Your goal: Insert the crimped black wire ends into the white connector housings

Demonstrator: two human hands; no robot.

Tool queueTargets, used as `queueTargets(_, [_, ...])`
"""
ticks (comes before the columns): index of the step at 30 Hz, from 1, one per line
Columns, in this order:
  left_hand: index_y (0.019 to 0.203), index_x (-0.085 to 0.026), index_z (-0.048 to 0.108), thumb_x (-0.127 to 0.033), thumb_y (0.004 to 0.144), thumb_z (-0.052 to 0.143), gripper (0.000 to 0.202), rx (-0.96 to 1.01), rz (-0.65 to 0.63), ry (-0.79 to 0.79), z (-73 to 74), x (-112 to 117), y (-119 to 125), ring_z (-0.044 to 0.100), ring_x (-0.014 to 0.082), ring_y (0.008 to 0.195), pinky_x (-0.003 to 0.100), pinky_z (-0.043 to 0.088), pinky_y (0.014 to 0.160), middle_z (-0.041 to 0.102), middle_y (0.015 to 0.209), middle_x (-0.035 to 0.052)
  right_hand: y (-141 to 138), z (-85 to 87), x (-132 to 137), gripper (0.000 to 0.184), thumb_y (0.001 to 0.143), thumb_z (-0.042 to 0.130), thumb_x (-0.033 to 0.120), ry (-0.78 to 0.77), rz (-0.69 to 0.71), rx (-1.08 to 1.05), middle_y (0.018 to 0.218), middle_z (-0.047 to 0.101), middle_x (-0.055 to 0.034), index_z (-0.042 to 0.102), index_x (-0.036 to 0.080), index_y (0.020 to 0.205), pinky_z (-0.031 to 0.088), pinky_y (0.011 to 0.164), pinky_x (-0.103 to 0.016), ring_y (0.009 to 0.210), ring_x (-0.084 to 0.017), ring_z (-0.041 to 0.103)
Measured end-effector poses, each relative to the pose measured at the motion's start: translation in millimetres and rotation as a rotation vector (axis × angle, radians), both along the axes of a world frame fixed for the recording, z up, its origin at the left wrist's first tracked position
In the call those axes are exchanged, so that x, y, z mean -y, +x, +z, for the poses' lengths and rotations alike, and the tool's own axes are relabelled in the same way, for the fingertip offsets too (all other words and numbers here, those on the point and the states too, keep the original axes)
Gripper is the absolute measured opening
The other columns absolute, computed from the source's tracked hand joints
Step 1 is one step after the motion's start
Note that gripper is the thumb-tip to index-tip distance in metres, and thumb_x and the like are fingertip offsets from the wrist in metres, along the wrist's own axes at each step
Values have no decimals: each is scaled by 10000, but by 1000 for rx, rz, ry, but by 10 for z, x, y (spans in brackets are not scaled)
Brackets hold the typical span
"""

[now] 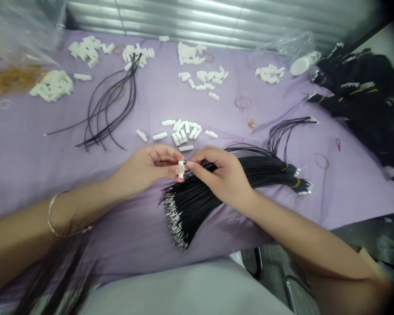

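Between thumb and fingers, my left hand [154, 164] grips a small white connector housing [181, 169]. Close against its right side, my right hand [221, 173] pinches a thin black wire [186, 163] at the housing; how deep the wire sits is hidden by the fingertips. Under and beside the right hand lies a thick bundle of black wires [200, 201], with silvery metal terminals [174, 218] fanned out toward the left. Just beyond my hands, several loose white housings [184, 131] lie on the purple cloth.
More white housings [54, 85] lie in piles along the back of the purple cloth [216, 113]. Several black wires [131, 96] stand back left. Dark wire bundles [364, 96] fill the right, near a white cup-like container [304, 64]. Rubber bands [9, 78] lie at left.
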State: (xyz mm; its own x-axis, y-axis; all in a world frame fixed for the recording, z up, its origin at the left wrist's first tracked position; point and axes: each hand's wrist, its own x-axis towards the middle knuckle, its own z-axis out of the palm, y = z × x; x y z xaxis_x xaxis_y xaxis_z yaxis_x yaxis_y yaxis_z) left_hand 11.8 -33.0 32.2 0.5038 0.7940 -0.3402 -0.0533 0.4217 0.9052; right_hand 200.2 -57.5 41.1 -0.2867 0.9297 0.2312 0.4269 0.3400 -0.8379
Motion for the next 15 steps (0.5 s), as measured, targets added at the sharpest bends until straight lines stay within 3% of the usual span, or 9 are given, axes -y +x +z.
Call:
queueTargets(4, [900, -171, 670, -180, 769, 695, 133, 37, -72, -43, -27, -25, -24, 704, 138, 758, 277, 612, 729, 727, 801, -12, 2, 13, -12, 101, 805, 587, 108, -75, 12, -91, 746, 651, -9, 647, 143, 732, 451, 710, -228, 722, -96, 585])
queueTargets(7, [975, -197, 689, -176, 762, 703, 214, 18, -97, -64, -3, -32, -17, 700, 122, 714, 246, 610, 696, 733, 803, -10, 0, 24, -22, 99, 774, 599, 96, -129, -3, -157, 718, 651, -4, 651, 142, 704, 452, 679, -223, 681, -90, 580])
queueTargets(10, [923, -188, 717, -178, 746, 717, 177, -17, -84, -54, 29, -30, -4, 696, 113, 691, 213, 604, 677, 729, 772, -11, 18, 21, -39, 87, 743, 634, 123, -175, -28, -202, 664, 639, 1, 641, 139, 658, 444, 632, -223, 633, -90, 563])
queueTargets(15, [910, -198, 725, -212, 762, 707, 150, -58, -77, -60, 20, -41, -11, 699, 138, 753, 283, 613, 732, 725, 796, -9, 58, -10, -62, 72, 705, 641, 99, -175, -66, -251, 656, 629, 1, 638, 144, 649, 447, 621, -237, 627, -98, 559])
